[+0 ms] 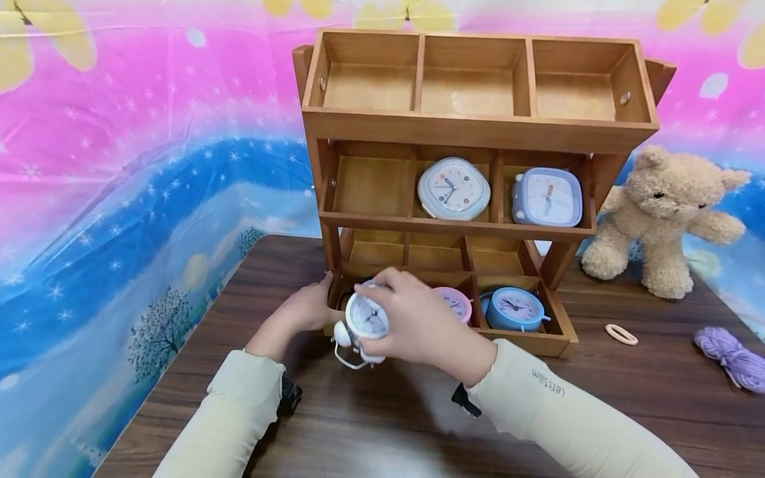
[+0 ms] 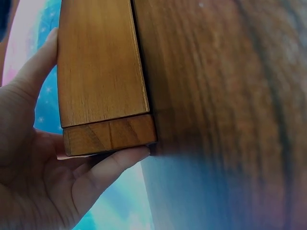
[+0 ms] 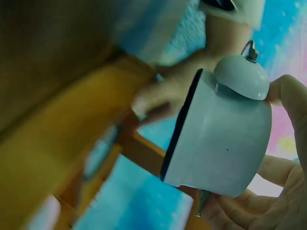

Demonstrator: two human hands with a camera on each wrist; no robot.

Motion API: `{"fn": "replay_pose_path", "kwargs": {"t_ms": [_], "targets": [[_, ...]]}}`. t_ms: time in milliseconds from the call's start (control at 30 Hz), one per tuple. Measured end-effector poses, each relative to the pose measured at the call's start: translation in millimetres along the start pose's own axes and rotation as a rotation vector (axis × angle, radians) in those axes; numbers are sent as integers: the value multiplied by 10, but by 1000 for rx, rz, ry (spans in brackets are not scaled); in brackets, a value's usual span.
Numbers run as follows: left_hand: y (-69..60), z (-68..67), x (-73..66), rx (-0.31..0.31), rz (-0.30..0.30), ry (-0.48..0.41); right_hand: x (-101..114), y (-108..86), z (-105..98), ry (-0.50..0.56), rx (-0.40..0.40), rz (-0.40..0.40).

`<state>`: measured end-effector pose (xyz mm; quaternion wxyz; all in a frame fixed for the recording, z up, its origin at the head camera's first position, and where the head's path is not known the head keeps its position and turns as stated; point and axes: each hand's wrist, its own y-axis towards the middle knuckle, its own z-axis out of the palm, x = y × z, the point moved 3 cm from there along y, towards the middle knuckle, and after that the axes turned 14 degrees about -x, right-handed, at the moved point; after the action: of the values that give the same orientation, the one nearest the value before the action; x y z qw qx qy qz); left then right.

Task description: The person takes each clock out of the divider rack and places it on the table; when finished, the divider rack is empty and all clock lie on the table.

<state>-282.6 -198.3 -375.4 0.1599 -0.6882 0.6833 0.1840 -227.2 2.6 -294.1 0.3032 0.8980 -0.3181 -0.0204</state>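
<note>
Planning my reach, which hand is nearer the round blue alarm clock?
Right. The right hand, holding the white alarm clock, is left of the blue clock; the left hand is farther left, gripping the wooden shelf.

Brown table (image 1: 657, 372) bearing shelf (image 1: 478, 126), teddy bear (image 1: 663, 212), ring (image 1: 619, 340), yarn (image 1: 730, 358)

Left forearm (image 1: 236, 411) enters from 7 o'clock, aimed toward 1; sleeve (image 1: 246, 388) pushed back, wrist bare. Left hand (image 1: 311, 309) low, fingers and thumb spread apart in grip; left wrist view shows palm at 8 o'clock. Right forearm (image 1: 574, 405) enters from 5 o'clock, angled toward 10. Right hand (image 1: 412, 322) at left hand's 3 o'clock, back of hand up, fingers bent in firm hold.
</note>
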Motion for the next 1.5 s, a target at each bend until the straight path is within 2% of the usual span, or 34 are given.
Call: {"fn": "replay_pose_path", "kwargs": {"t_ms": [133, 300, 533, 667, 800, 1133, 1500], "targets": [[-11, 1, -7, -1, -5, -2, 33, -116, 195, 5, 60, -12], [-1, 24, 9, -9, -3, 9, 55, -171, 367, 35, 106, -4], [14, 45, -3, -27, 28, -12, 23, -214, 546, 13, 132, 18], [1, 37, -17, -10, 17, -7, 20, -246, 583, -7, 155, 22], [-16, 6, -22, 12, 4, -10, 60, -275, 605, -21, 185, -7], [-4, 10, 16, 4, 37, -49, 110, -282, 679, -8, 255, -23], [-9, -1, 41, -5, 39, -52, 84, -248, 690, 20, 264, -20]]}}
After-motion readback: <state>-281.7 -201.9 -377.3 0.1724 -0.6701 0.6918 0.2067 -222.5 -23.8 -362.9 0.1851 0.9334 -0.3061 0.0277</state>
